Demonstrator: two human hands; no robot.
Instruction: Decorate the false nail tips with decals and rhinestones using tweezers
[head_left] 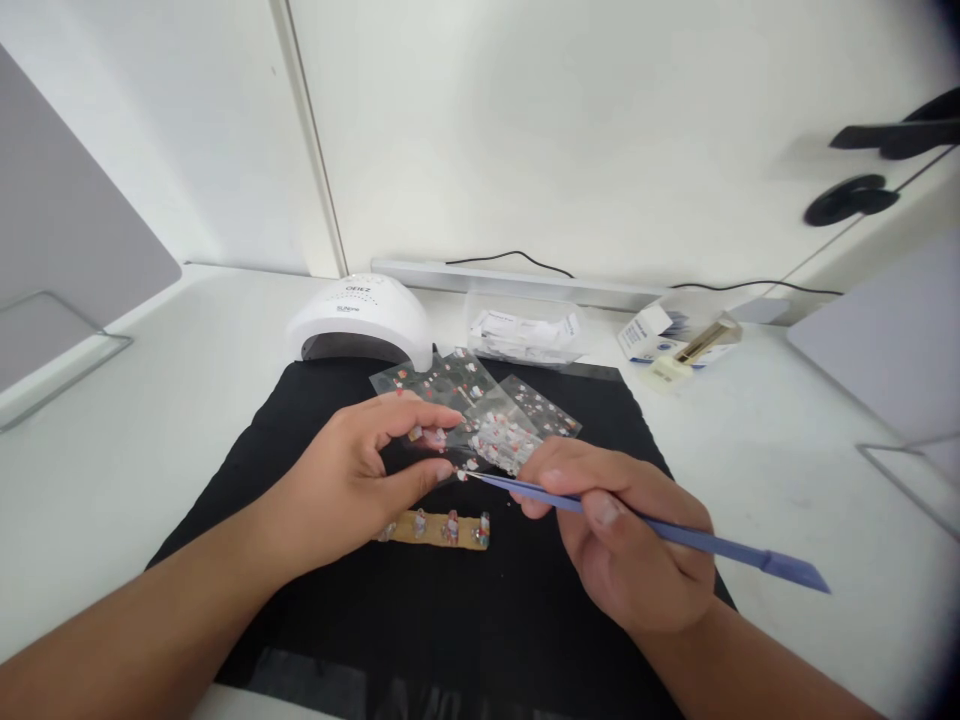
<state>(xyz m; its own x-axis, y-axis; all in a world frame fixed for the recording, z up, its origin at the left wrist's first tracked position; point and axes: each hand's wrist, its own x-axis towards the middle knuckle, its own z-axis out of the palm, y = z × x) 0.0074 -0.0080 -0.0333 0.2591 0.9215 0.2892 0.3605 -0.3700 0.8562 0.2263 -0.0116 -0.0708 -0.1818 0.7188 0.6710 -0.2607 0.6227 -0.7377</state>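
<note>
Landmark for these notes: the yellow strip [433, 530] with its row of small decorated pieces, crosswise on the black mat [450, 620]. Just beyond it lies the clear sticker sheet [471, 464]. Our left hand [367, 470] stands to the strip's left and hides that end; its thumb is at the sheet, the index finger a gap away (whether the sheet is pinched or merely steadied, we cannot tell). Our right hand [622, 520], right of the strip, is closed round purple tweezers [720, 545].

The key relation: the tweezers' long axis slants inward from the strip's right, tip beside a small sticker [462, 476] just past the strip. The left hand is nearer, thumb next to that sticker; the right reaches it only by the tool. We cannot make out contact at the tip.

Farther beyond the strip: more patterned sheets [532, 405], then a white lamp [367, 310] to its left.
</note>
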